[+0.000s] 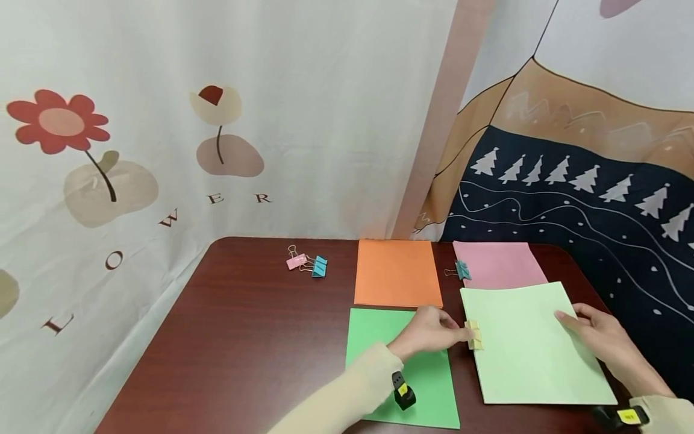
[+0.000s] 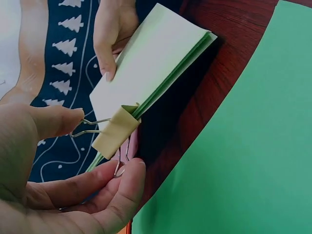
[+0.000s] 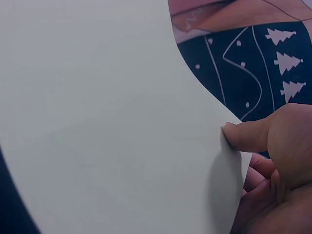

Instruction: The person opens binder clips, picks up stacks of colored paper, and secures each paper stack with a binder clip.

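A stack of pale green paper [image 1: 534, 358] is held up at the right side of a dark red-brown table [image 1: 244, 337]; whether any of it touches the tabletop cannot be told. A yellow binder clip [image 1: 475, 336] sits on the stack's left edge. The person's left hand [image 1: 434, 328] pinches the clip's two wire handles [image 2: 97, 121], the thumb on one and fingertips on the other. The right hand [image 1: 599, 334] grips the stack's right edge, thumb flat on top and the other fingers bent underneath. In the left wrist view the stack is tilted, and its edge shows several layers.

Just left of the stack lies bright green paper [image 1: 434, 386], under the left forearm. Beyond the stack is pink paper [image 1: 501, 265], its near part hidden by the stack, with a blue clip [image 1: 463, 270] at its left edge. Farther back and left of the stack is orange paper [image 1: 398, 272]. Well to the left of the stack, a pink clip [image 1: 296, 261] and a second blue clip [image 1: 319, 267] lie close together. Behind the stack hangs dark blue cloth [image 1: 542, 166] printed with white trees.
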Tool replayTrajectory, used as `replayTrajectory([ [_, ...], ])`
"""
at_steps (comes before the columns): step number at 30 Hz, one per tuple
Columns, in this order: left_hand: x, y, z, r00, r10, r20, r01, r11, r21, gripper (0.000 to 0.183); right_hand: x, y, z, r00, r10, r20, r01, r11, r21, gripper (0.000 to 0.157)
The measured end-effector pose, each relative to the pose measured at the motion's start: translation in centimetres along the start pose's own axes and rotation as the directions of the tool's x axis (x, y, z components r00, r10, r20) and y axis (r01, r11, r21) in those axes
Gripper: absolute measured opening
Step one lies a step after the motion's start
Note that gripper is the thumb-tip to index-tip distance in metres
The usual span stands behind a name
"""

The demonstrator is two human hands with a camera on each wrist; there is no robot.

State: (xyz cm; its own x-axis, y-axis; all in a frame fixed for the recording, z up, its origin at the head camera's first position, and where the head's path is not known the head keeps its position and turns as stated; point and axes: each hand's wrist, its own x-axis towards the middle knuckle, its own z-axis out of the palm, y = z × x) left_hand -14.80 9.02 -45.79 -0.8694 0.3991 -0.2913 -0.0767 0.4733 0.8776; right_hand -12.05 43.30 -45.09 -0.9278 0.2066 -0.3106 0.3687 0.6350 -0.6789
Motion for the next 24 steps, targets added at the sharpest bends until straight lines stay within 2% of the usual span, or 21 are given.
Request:
replayTrajectory([
  [4,0.4,0.5,1.1,1.0,-0.007,0.001,0.007,0.999,0.035,0.031,0.2,0.9,-0.5,0.999,0.03,0.026,-0.029,0.999,-0.014,0.073],
  [11,0.5,1.3,2.5,0.999,-0.033,0.026,0.031,0.996,0.086,0.066,0.3,2.5,-1.0,0.996,0.031,0.079,-0.022,0.995,-0.102,0.051],
  [19,0.5,1.5,3.6,0.999,-0.024,0.031,0.02,0.99,0.141,0.071,0.3,3.9,-1.0,0.994,0.004,0.109,0.015,0.985,-0.169,0.041],
  [24,0.3,1.4,4.1,1.0,-0.004,0.02,0.001,0.99,0.144,0.071,0.3,4.2,-0.9,0.995,-0.027,0.097,0.05,0.97,-0.236,0.042],
])
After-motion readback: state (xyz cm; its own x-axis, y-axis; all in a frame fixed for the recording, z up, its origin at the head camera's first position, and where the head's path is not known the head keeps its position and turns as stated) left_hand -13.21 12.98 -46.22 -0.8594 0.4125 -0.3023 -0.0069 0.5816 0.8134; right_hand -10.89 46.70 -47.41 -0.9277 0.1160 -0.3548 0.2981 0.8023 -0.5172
